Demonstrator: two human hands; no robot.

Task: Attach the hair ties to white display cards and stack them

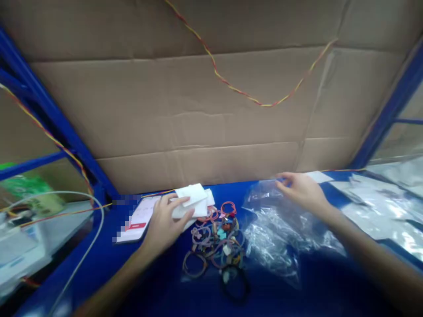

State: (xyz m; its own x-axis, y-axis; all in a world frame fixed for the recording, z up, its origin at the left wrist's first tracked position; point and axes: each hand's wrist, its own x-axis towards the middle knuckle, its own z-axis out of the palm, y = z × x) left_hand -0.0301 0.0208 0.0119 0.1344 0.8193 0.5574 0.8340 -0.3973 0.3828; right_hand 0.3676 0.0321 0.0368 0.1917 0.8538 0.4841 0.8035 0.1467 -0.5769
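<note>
Fingers (183, 201) of the left hand (163, 222) are laid on white papers (191, 192) beside piled bands (221, 233); the right hand (302, 189) is held over clear bags (274, 237); whether either grips cannot be discerned

A workbench in a workshop or packing room is suggested by the fittings. A blue tabletop (165, 290) is framed by blue metal posts (391, 112) and backed by creased brown cardboard sheeting (231, 127), across which a twisted red-and-yellow wire (264, 105) is strung. Small loop-shaped bands in many colours (221, 233) are heaped beside crumpled clear plastic packaging (274, 251).
</note>
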